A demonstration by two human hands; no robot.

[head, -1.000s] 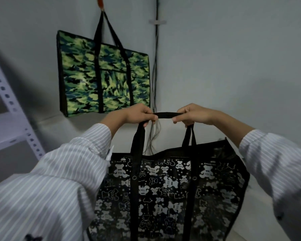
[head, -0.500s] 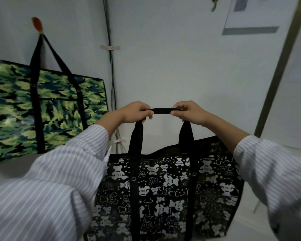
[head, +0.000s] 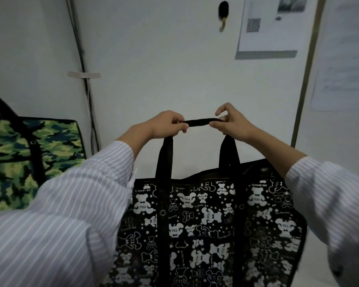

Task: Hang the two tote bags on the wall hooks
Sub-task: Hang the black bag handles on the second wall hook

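Note:
A black tote bag (head: 203, 224) printed with white bears hangs in front of me by its black handle (head: 199, 122). My left hand (head: 166, 125) grips the handle's left end. My right hand (head: 230, 121) pinches its right end, index finger lifted. High on the white wall, above and right of my hands, sticks out a dark wall hook (head: 223, 14) with nothing on it. A green camouflage tote bag (head: 27, 160) hangs on the left wall; its hook is out of frame.
Black cables (head: 85, 79) run down the corner, held by a strip of tape. A printed sheet (head: 272, 25) is stuck to the wall right of the hook. A metal frame edge (head: 305, 75) runs down at the right, with more paper beyond it.
My view has swung right: the camouflage bag slid to the left edge and the empty hook came into view. Both hands kept the black handle; my right index finger lifted.

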